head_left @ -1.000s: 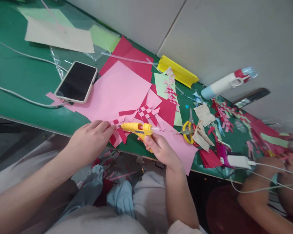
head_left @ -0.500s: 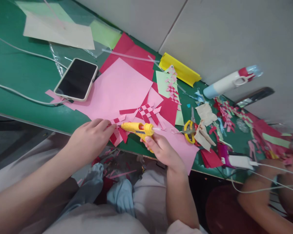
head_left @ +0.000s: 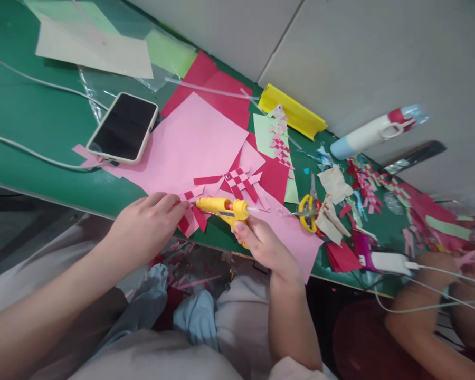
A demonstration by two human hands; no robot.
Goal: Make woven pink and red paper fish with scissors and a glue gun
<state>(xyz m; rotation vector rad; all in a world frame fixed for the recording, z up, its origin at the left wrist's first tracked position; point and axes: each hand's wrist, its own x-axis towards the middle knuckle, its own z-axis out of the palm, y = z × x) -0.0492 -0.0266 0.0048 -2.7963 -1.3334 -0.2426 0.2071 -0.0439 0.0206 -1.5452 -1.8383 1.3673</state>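
Against my left hand point(head_left: 148, 222), fingers closed on its edge, sits the red-and-pink woven paper piece point(head_left: 191, 221), the yellow glue gun point(head_left: 217, 207) in my right hand's grip point(head_left: 261, 241) aimed at it: gluing, I'd judge, needing steady aim next.

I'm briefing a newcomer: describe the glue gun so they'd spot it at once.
Start at the green table and find the large pink sheet on it. On that sheet's near side, the right hand grips the yellow glue gun, pointing toward the left hand. Unlike the yellow-handled scissors and the folded yellow card, it is pistol-shaped, with a translucent stick poking from its back.
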